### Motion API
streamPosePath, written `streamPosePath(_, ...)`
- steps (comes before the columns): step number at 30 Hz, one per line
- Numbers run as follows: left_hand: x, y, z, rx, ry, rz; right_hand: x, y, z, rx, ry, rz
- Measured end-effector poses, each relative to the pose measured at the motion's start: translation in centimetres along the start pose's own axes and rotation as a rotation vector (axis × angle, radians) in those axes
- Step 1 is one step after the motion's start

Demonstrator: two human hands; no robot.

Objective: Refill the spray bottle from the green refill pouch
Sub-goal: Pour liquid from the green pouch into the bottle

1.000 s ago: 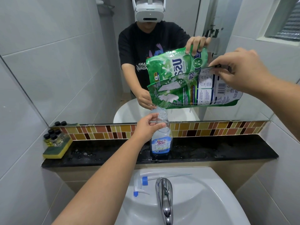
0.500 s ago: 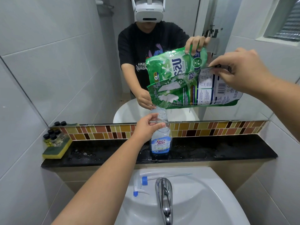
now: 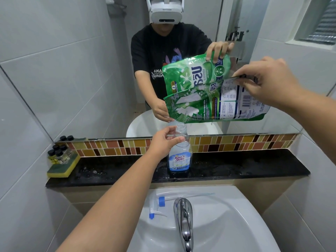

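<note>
Over the clear bottle (image 3: 180,151), green pouch (image 3: 209,106) tilted.

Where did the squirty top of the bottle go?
The spray head lies on the white sink's rim, just left of the tap, below the black ledge.

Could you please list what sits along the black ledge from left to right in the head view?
Yellow-green sponge with small black-capped bottles on top → left hand gripping the bottle neck → spray bottle → bare wet ledge out to the right wall.
</note>
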State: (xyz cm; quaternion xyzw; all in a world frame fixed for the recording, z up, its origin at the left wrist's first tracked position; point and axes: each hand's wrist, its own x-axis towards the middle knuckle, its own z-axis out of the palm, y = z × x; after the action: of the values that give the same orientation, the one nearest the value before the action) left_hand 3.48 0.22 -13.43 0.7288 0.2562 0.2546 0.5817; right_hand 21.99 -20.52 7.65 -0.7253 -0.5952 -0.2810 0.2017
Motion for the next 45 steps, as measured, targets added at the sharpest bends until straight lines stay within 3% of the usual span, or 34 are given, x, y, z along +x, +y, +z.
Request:
streamPosePath(17, -0.1, 0.1, -0.1, -0.010, 0.001, -0.001, -0.6, 0.0, 0.7, 0.037, 0.004, 0.047)
streamPosePath(45, -0.2, 0.2, 0.0, -0.004, -0.005, -0.018, -7.0, 0.4, 4.4, 0.238, 0.121, 0.344)
